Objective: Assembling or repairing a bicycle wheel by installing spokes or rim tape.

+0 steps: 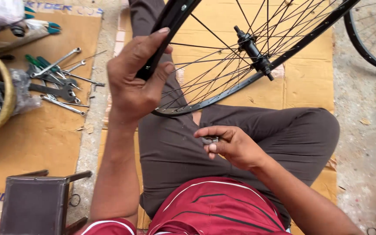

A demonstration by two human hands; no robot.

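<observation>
Gripping the black rim of a spoked bicycle wheel at upper centre of the frame, the left hand is closed around it. The right hand, at centre, pinches a small metal ring between thumb and fingertips, above the lap. Flattened cardboard covers a gritty concrete floor. Spanners lie at upper left; a dark stool stands at lower left.

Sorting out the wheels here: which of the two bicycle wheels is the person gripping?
The spoked wheel over the lap: the left hand grips its black rim and its hub shows. The other wheel sits untouched at the top right corner, mostly out of frame.
</observation>
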